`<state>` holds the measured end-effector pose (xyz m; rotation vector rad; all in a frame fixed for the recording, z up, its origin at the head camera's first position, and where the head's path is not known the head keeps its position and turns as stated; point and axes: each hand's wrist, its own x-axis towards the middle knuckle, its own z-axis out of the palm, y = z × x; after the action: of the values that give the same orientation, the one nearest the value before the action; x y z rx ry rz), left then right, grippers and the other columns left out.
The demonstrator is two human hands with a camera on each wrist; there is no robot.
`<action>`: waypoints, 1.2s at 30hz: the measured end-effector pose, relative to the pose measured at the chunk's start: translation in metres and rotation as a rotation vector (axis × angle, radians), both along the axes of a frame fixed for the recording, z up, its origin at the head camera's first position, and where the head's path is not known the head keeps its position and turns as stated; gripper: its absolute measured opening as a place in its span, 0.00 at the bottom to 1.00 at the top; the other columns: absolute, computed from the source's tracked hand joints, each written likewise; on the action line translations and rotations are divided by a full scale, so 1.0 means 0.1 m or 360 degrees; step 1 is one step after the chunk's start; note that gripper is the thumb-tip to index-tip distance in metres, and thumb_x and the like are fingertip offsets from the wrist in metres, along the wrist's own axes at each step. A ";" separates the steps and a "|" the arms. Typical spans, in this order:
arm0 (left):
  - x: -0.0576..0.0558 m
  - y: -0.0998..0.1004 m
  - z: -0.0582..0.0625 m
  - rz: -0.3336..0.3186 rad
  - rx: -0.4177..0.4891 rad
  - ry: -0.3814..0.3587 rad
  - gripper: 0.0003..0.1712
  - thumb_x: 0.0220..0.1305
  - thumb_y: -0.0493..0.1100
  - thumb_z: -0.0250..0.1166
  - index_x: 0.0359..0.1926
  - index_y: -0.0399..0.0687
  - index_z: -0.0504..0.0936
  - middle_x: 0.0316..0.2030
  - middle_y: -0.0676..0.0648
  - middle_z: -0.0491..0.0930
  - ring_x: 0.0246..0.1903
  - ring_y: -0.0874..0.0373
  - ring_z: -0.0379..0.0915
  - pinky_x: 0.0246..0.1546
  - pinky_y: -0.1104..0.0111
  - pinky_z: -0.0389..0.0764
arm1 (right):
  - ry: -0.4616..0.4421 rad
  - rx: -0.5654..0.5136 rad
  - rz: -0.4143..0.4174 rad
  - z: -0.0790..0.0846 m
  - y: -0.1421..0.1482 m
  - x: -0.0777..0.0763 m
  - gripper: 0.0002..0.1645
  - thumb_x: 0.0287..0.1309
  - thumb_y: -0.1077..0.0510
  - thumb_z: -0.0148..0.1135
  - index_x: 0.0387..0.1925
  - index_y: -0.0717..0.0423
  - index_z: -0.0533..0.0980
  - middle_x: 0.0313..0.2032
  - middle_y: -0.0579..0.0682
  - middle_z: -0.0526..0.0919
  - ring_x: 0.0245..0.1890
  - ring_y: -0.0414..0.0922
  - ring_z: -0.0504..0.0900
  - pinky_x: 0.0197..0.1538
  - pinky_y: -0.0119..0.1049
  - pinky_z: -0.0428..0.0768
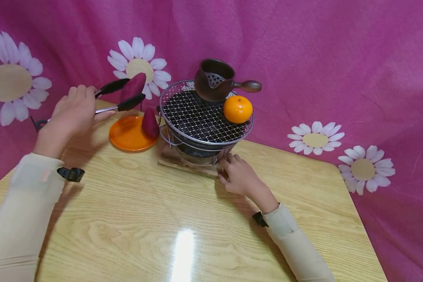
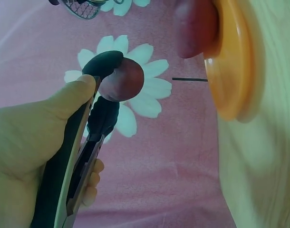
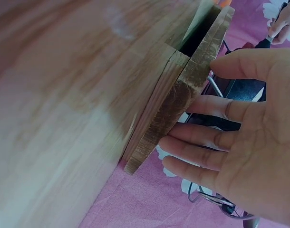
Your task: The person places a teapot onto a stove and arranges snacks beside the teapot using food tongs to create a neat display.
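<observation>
My left hand (image 1: 75,109) grips a pair of metal tongs (image 1: 105,110) with black tips. Between the tips, a purple sweet potato (image 1: 134,87) is held in the air, beyond an orange plate (image 1: 121,135). A second sweet potato (image 1: 150,123) lies on that plate's right side. In the right wrist view, my right hand (image 3: 259,128) rests its extended fingertips against the edge of a wooden board (image 3: 176,97). That board lies under a round tabletop grill (image 1: 197,145) with a wire mesh top (image 1: 194,117).
On the mesh stand a dark brown side-handled pot (image 1: 211,88) and an orange mandarin (image 1: 237,109). The wooden table (image 1: 134,219) reaches a pink cloth (image 1: 303,58) with white flowers behind it.
</observation>
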<state>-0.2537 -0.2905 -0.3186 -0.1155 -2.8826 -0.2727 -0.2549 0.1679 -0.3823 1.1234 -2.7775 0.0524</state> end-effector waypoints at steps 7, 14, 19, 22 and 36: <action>0.01 0.04 0.07 0.0038 0.0045 -0.0088 0.45 0.72 0.61 0.59 0.57 0.17 0.61 0.44 0.24 0.64 0.46 0.30 0.59 0.43 0.41 0.72 | 0.0009 -0.0012 0.0018 -0.03 -0.01 0.00 0.11 0.60 0.53 0.63 0.38 0.57 0.76 0.43 0.59 0.78 0.40 0.56 0.76 0.42 0.51 0.81; 0.03 0.06 0.08 0.0036 0.0072 -0.0089 0.45 0.72 0.61 0.59 0.58 0.18 0.62 0.45 0.24 0.65 0.46 0.30 0.60 0.44 0.40 0.73 | 0.0000 -0.0027 0.0023 -0.04 -0.01 0.02 0.11 0.60 0.53 0.63 0.38 0.57 0.75 0.42 0.59 0.78 0.40 0.56 0.76 0.42 0.52 0.81; 0.02 0.07 0.10 0.0012 0.0064 -0.0056 0.45 0.72 0.62 0.59 0.59 0.18 0.62 0.44 0.24 0.65 0.46 0.30 0.60 0.43 0.40 0.73 | 0.0008 -0.0040 0.0022 -0.04 0.00 0.02 0.11 0.59 0.53 0.63 0.37 0.56 0.75 0.41 0.58 0.78 0.39 0.55 0.75 0.40 0.51 0.80; 0.03 0.08 0.13 -0.0009 0.0058 -0.0032 0.44 0.71 0.62 0.59 0.57 0.18 0.63 0.43 0.25 0.66 0.44 0.31 0.60 0.41 0.42 0.74 | 0.0009 -0.0030 0.0015 -0.03 0.01 0.01 0.11 0.60 0.53 0.63 0.37 0.56 0.75 0.41 0.58 0.78 0.39 0.55 0.75 0.40 0.50 0.80; 0.05 0.19 0.26 -0.0083 0.0066 0.0062 0.44 0.72 0.62 0.59 0.60 0.21 0.62 0.43 0.27 0.65 0.44 0.35 0.60 0.37 0.45 0.77 | 0.0040 -0.0012 0.0020 -0.02 0.02 0.00 0.11 0.60 0.53 0.63 0.36 0.56 0.75 0.43 0.58 0.77 0.38 0.54 0.74 0.37 0.48 0.78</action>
<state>-0.2489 -0.2717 -0.2926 -0.1869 -2.8363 -0.3355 -0.2553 0.1701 -0.3841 1.1318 -2.7461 0.0495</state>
